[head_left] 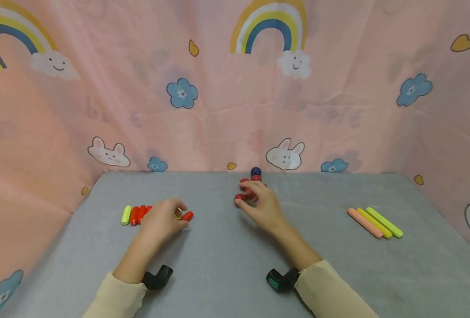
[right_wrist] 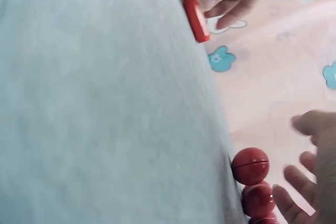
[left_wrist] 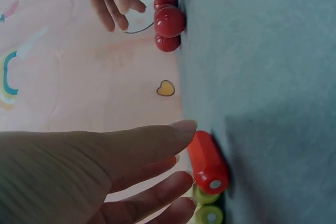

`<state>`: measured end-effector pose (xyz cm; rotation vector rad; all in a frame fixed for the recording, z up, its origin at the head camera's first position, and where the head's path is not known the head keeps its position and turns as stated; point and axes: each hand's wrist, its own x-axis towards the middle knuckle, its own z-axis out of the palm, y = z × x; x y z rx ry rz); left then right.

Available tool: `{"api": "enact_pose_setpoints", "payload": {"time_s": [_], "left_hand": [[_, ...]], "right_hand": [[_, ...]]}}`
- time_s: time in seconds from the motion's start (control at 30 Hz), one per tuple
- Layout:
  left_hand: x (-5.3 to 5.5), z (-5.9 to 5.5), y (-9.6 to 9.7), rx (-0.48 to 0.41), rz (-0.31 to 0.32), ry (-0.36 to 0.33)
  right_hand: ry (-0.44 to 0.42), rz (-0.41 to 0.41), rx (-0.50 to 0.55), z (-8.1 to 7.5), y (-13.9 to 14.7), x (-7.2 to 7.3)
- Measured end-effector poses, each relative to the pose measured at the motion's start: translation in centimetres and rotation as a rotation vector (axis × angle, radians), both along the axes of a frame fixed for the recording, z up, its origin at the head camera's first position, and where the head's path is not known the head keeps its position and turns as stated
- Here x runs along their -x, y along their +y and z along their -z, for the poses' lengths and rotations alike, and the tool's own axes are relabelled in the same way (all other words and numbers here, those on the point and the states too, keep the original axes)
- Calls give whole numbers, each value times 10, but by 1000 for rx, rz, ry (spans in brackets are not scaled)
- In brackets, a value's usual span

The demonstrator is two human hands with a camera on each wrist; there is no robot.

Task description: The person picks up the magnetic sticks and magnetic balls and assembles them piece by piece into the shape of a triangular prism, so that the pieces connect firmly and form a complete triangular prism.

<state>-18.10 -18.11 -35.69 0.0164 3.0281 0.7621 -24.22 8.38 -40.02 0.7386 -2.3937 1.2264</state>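
My left hand is over the right end of a row of short sticks, thumb and fingers apart. Its fingertips are right beside a red stick with a pale dot in its end; yellow-green sticks lie next to that. More red sticks and a yellow-green one show left of the hand. My right hand hovers over a cluster of glossy red balls, fingers loosely bent and thumb spread. It partly hides the balls in the head view. A dark blue ball sits behind them.
To the right, three longer sticks lie side by side: an orange one, a yellow one and a yellow-green one. The grey table ends at a pink patterned curtain close behind the balls.
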Motion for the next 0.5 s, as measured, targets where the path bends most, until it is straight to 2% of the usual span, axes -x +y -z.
{"api": "enact_pose_setpoints", "payload": {"time_s": [0.1,0.23,0.5], "left_hand": [[-1,3,5,32,-18,22],[-1,6,9,68,-22,19],[1,13,15,111,18,52]], "right_hand": [[4,26,-44,8,0,1],[-7,52,-117,16,0,1],[-37,73,-153,26,-1,-1]]}}
